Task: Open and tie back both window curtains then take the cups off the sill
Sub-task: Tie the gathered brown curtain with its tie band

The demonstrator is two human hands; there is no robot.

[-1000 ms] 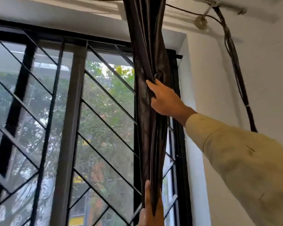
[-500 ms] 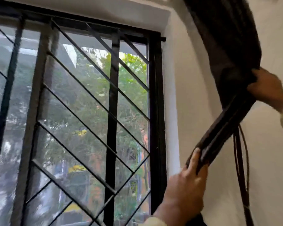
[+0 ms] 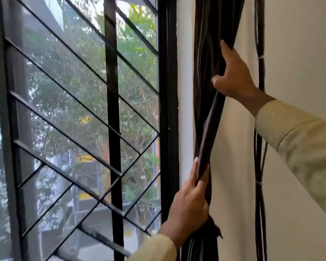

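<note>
A black-framed window [image 3: 167,110] with a grille of upright and slanting metal bars [image 3: 109,91] fills the left of the view, green trees and blurred yellow shapes showing through its mesh. To its right runs a pale wall [image 3: 299,53], lit along the window reveal. Against that wall, just beside the frame, hangs the dark brown curtain [image 3: 209,53], gathered into a narrow bunch of folds and clear of the glass. A bundle of dark cables [image 3: 259,147], bound at intervals with pale ties, drops down the wall to the right of the curtain, near it but apart.

A person in cream long sleeves [image 3: 309,147] works the fabric with both hands. The right hand [image 3: 233,80], reaching in from the right, wraps the gathered curtain at the higher point, thumb on the near side and fingers curled behind the folds. The left hand [image 3: 190,202], rising from the bottom edge, closes on the bunch lower down, its forefinger and thumb pinching a flat dark strip [image 3: 207,132] that runs taut and slanted up to the right hand. Whether that strip is a hem or a separate tie-back cannot be told. Below the left hand the curtain's folds flare out slightly.
</note>
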